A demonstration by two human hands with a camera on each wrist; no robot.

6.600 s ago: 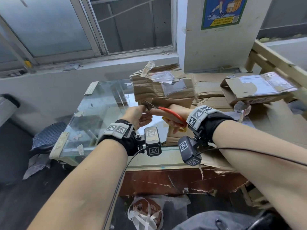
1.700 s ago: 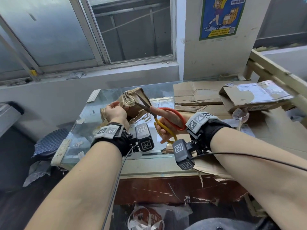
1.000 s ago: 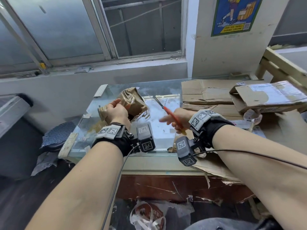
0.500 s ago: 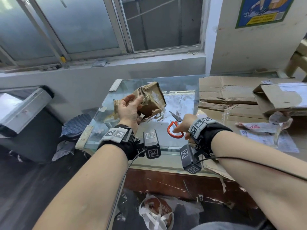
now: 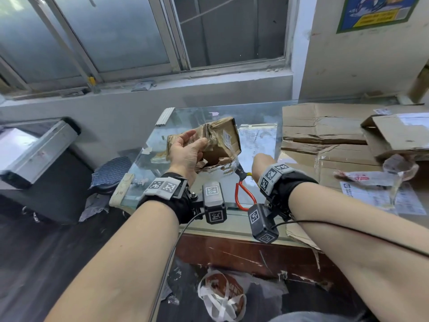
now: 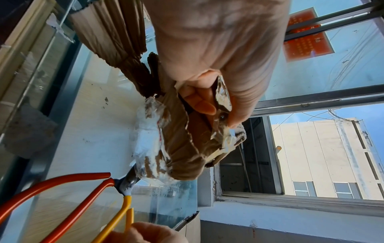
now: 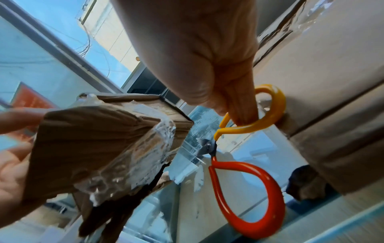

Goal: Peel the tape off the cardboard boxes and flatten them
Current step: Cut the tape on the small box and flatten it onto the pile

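My left hand (image 5: 197, 140) holds a small crumpled cardboard box (image 5: 220, 140) up above the glass table (image 5: 257, 138). In the left wrist view its thumb and fingers (image 6: 203, 105) pinch a torn flap of the box (image 6: 182, 144), and clear tape (image 6: 147, 141) clings to its lower corner. Scissors (image 5: 242, 196) with one red and one yellow handle lie on the glass near the front edge. My right hand (image 5: 256, 162) reaches down to them. In the right wrist view its fingers (image 7: 243, 115) hook through the yellow loop (image 7: 274, 105) beside the box (image 7: 93, 148). The blades are hidden under the box.
Flattened cardboard (image 5: 325, 126) is stacked on the table's right half, with an open labelled box (image 5: 394, 135) on top and crumpled tape and paper labels (image 5: 383, 177) in front. A metal cabinet (image 5: 34, 147) and a stool (image 5: 111, 168) stand left; a bag (image 5: 222, 296) lies on the floor.
My right hand has lowered the scissors from the box onto the glass. My left hand has lifted and turned the box. The view has swung left.
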